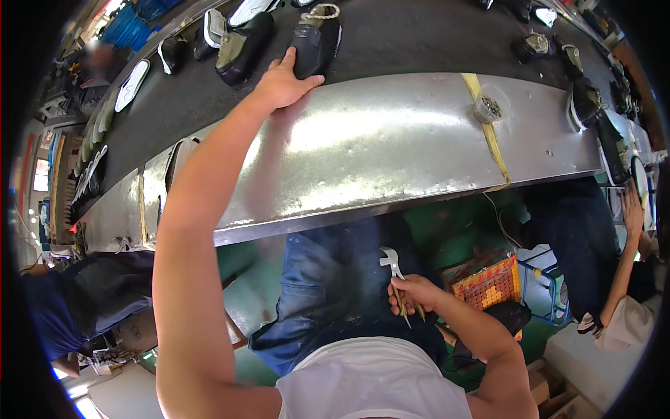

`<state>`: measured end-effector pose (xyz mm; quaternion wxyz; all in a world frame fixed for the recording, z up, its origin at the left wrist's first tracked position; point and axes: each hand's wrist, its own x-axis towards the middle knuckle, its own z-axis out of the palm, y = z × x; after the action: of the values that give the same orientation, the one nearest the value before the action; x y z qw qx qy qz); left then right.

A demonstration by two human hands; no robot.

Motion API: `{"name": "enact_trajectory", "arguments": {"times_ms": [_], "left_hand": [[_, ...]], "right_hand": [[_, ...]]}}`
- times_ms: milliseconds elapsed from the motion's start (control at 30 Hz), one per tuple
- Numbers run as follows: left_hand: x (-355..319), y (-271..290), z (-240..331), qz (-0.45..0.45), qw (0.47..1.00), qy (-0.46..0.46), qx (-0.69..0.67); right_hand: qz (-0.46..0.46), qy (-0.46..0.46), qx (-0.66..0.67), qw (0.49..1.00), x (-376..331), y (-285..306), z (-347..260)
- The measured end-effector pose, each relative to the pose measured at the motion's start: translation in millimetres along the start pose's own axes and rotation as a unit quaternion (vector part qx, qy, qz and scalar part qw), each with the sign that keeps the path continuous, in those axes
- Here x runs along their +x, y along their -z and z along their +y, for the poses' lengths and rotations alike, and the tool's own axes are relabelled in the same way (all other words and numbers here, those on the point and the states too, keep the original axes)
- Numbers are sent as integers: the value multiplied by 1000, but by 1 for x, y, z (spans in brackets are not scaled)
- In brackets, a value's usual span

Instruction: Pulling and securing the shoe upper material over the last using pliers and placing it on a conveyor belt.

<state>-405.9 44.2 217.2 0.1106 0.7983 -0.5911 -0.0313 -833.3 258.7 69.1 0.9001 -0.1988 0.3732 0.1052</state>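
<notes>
On the dark belt at the upper middle sits a black shoe (314,50) with an olive-coloured last in its opening and a loop of pale cord on top. My left hand (285,80) reaches across the metal bench edge (363,140) and has its fingers and thumb around the shoe's near end, on its left side and at the toe. Low in front of my lap, my right hand (413,295) grips a pair of lasting pliers (392,261) by the handles. Their metal jaws point up and away from me.
More shoes on lasts (244,49) stand left of my left hand, with white soles (132,85) beyond. A clear cup of small metal pieces (487,108) sits on the bench by a yellow strip (499,150). At right, a co-worker's hand (632,206) touches a shoe part.
</notes>
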Motion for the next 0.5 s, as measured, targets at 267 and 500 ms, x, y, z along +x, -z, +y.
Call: {"name": "enact_trajectory", "arguments": {"times_ms": [267,500], "left_hand": [[27,13,-51,-44,841,148,-519],[19,5,-50,49,966,162,-198]], "right_hand": [[-2,19,-6,1000,-2,-5,7],[-6,33,-20,999,4,0,11]]}}
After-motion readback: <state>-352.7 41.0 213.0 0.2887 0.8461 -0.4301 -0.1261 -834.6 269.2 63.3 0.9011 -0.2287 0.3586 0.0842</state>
